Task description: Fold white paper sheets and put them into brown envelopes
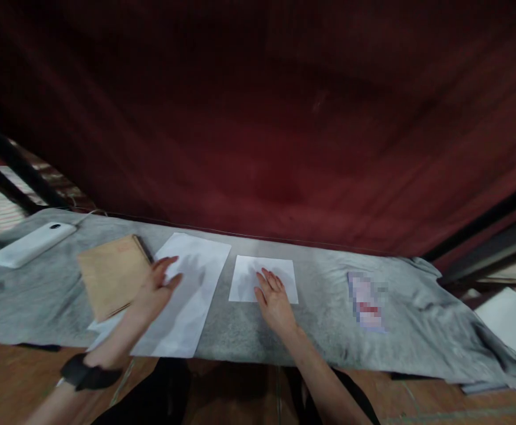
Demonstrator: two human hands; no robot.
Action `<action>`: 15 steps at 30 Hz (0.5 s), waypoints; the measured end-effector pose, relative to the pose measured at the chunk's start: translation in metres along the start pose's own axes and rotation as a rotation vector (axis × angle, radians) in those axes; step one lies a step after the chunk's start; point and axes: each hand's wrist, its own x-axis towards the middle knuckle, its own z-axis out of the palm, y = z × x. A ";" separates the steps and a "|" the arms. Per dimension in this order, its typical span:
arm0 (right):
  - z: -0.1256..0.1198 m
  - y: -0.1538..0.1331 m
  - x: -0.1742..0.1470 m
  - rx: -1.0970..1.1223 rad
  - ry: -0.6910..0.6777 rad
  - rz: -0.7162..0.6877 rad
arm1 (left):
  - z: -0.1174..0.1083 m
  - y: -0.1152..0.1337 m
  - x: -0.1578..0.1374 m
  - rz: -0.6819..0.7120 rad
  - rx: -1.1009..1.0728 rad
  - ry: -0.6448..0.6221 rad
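My right hand (275,298) lies over the small white sheet of paper (244,277), its fingers stretched out on or just above the surface. My left hand (158,289) is above the left side of the larger white paper (187,313), fingers apart and holding nothing, casting a shadow on it. Brown envelopes (111,277) lie beside the left hand, partly overlapping the larger paper. A black band (90,373) is around my left wrist.
A grey cloth (324,283) covers the narrow table. At the far left lies a white device (32,245) with a cable. A blurred purplish note (366,301) lies to the right. A dark red curtain (262,147) hangs behind; a white object (512,321) stands at far right.
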 end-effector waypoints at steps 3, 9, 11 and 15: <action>0.002 0.024 -0.008 -0.060 -0.021 0.061 | 0.079 0.085 -0.035 0.256 -0.090 -0.172; 0.006 0.037 -0.022 -0.131 -0.068 0.041 | 0.162 0.141 -0.072 0.459 0.117 -0.295; 0.006 0.040 -0.023 -0.138 -0.058 0.059 | 0.164 0.137 -0.072 0.427 0.217 -0.300; -0.002 0.051 -0.025 -0.151 -0.053 0.131 | 0.159 0.132 -0.074 0.385 0.320 -0.242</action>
